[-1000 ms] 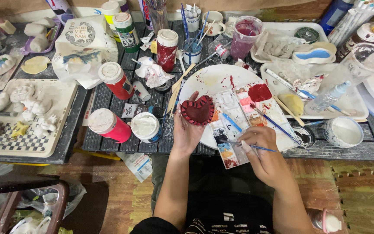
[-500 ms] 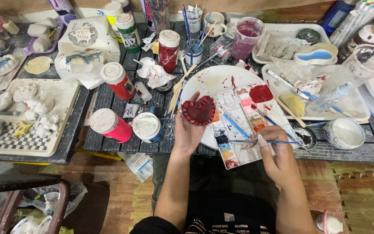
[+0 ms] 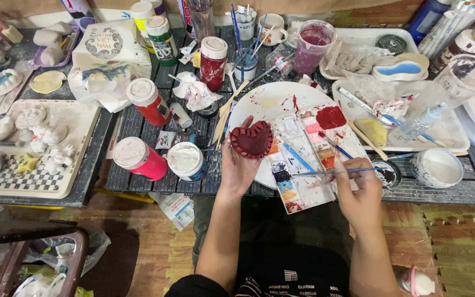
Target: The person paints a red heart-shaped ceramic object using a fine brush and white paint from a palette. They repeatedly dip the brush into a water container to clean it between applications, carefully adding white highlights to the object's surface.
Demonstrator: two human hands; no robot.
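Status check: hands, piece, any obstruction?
Left hand cradles red heart-shaped clay dish. Right hand grips thin blue-handled brush over paint palette. Nothing between them.

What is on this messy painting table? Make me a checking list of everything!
Surface: dark slatted table, paint-stained, crowded.
Job's things: red heart dish lies in the left hand; thin blue brush in the right hand, its tip over the paint palette, which lies on a white plate.
Clutter: red paint bottles, white jar, cup of brushes, crumpled tissues, tray of unpainted white figures, white trays at right.
Grippers: both bare hands gripping.
Cables: nothing seen.
Surroundings: wooden floor, bin with plastic bags at lower left.
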